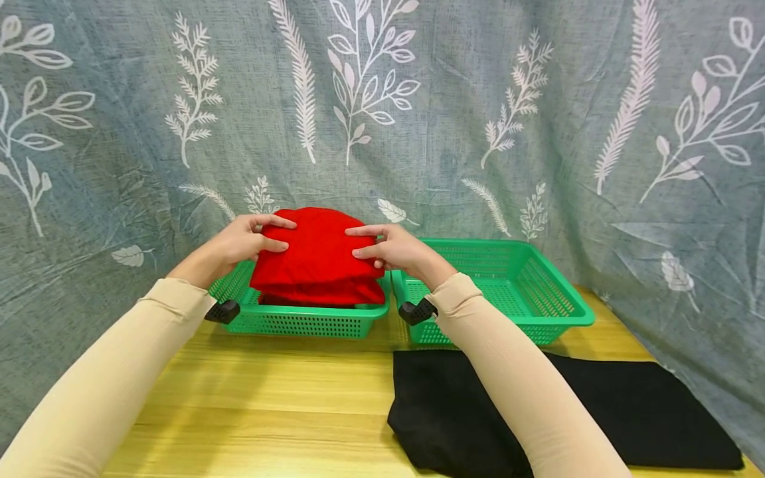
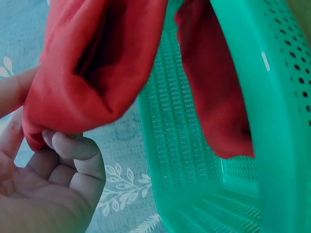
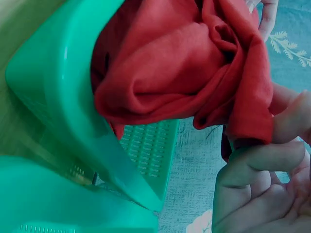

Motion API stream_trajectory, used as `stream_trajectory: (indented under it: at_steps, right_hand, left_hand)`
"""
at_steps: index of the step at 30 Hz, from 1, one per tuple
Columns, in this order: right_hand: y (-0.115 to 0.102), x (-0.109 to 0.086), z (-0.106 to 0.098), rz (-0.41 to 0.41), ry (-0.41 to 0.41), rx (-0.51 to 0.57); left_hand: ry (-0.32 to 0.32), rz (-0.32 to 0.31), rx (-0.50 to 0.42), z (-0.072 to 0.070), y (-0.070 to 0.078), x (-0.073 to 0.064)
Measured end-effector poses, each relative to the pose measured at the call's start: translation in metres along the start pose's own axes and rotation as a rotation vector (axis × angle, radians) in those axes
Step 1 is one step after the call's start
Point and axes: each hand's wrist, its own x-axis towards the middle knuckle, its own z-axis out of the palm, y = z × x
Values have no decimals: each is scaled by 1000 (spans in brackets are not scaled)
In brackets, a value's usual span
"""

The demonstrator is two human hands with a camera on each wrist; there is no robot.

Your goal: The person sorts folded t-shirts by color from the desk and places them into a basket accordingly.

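A folded red cloth garment (image 1: 317, 245) is held up over the left green basket (image 1: 299, 318), its lower folds hanging at the basket's front rim. My left hand (image 1: 242, 242) grips its left side, thumb and fingers around the fold. On the opposite side my right hand (image 1: 397, 249) pinches the cloth's edge. In the left wrist view, the garment (image 2: 97, 63) shows a thick rolled fold between the fingers, and more red cloth (image 2: 214, 92) lies inside the basket. The right wrist view shows the garment (image 3: 170, 68) bunched in loose folds, with the right hand (image 3: 262, 179) at its corner.
A second green basket (image 1: 556, 285) stands close beside the first on the right, with nothing seen inside. Black cloth (image 1: 645, 411) lies spread on the wooden table (image 1: 269, 405) at the front right, partly behind the right sleeve. A patterned curtain (image 1: 454, 99) hangs behind.
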Motion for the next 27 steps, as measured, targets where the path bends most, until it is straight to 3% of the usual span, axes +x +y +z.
stream_trajectory:
  at_steps: [10,20,27]
  right_hand:
    - [5,14,6,9,27,-49]
    - [4,20,21,44,2,-107]
    - [11,23,21,94,30,-420]
  left_hand:
    - [8,-21,32,-3,-9,9]
    - [19,-55,24,-7,-22,6]
    - [61,-119,132,-8,-24,0]
